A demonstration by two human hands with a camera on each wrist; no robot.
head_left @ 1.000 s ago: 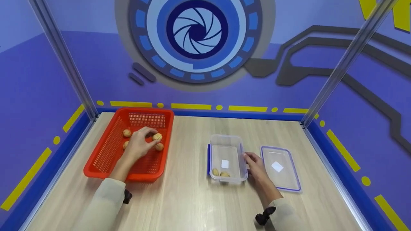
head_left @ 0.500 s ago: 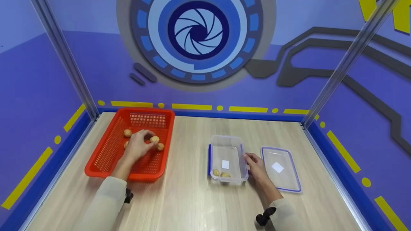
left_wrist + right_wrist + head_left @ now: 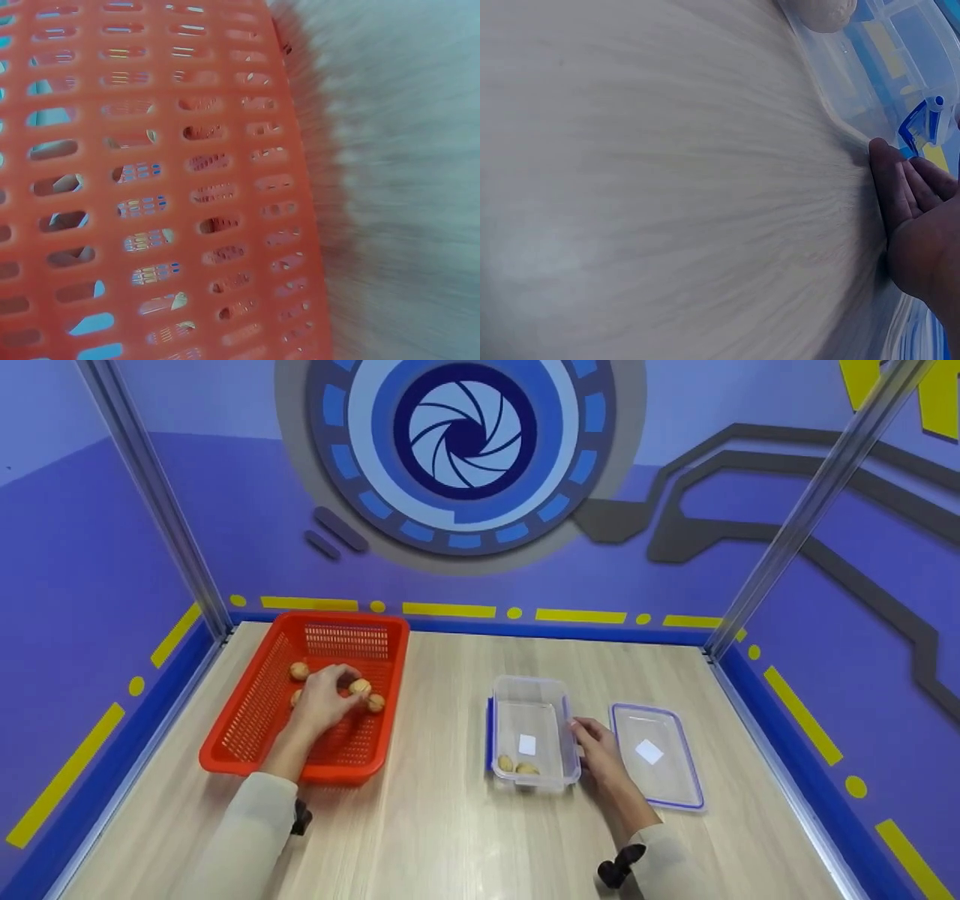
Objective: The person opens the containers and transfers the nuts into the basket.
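Observation:
In the head view my left hand (image 3: 324,705) is inside the red basket (image 3: 401,682), with a walnut (image 3: 361,686) pinched between thumb and fingertips. Another walnut (image 3: 376,703) lies just beside it. Two more walnuts sit left of the hand, one (image 3: 299,670) in plain sight and one partly hidden. My right hand (image 3: 600,750) holds the right side of the clear plastic box (image 3: 532,690), fingertips at its rim. Two walnuts (image 3: 527,769) lie at the box's near end. The right wrist view shows the fingers (image 3: 889,180) against the box wall near a blue latch (image 3: 924,124).
A clear lid (image 3: 660,780) with a blue seal lies on the wooden table (image 3: 450,825) right of the box. Printed blue panels (image 3: 480,585) and metal posts (image 3: 787,510) enclose the table. In the left wrist view the slotted basket wall (image 3: 165,172) fills the left side.
The left hand's walnut has shifted slightly left and toward me within the basket, turning in the fingers. The right hand and the box stay in place.

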